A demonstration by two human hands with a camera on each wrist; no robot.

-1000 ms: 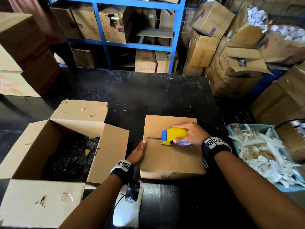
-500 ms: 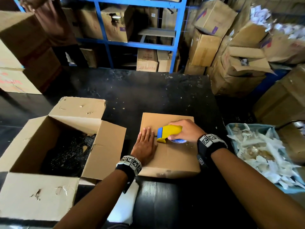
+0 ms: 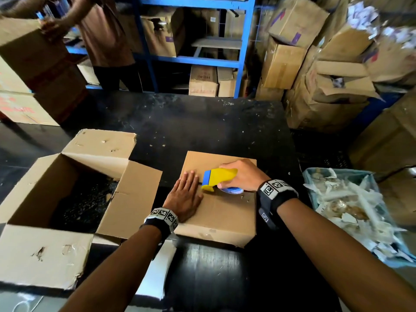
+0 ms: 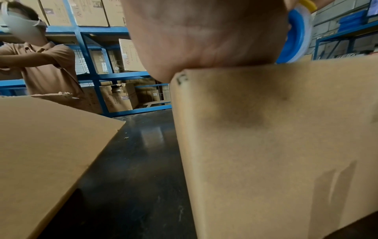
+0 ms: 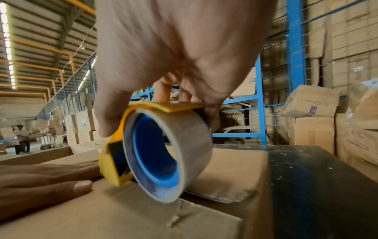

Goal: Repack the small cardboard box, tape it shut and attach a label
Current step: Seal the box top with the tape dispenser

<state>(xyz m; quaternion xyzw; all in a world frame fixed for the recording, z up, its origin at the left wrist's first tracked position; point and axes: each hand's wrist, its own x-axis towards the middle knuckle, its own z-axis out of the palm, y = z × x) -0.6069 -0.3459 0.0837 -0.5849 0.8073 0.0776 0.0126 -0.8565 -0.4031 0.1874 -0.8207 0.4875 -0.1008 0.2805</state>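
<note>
The small cardboard box (image 3: 220, 212) (image 5: 231, 171) (image 4: 276, 137) sits flaps-down on the black table (image 3: 202, 122). My left hand (image 3: 186, 194) (image 5: 40, 182) lies flat on the box's left top, fingers straight, pressing the flaps. My right hand (image 3: 243, 174) (image 5: 174, 64) grips a yellow tape dispenser (image 3: 217, 177) (image 5: 114, 161) with a clear tape roll on a blue core (image 5: 161, 155) (image 4: 296, 35). The dispenser's front edge touches the centre seam just right of my left fingers.
A large open carton (image 3: 67, 194) stands left of the small box, its flap close to my left wrist. A blue tray of torn paper scraps (image 3: 351, 210) sits on the right. Another person (image 3: 103, 37) works at the blue shelving (image 3: 191, 59) behind. Stacked cartons (image 3: 315, 64) crowd the back right.
My left hand moved from the box's left edge onto its top and now lies flat. The dispenser stayed at the seam, shifting slightly.
</note>
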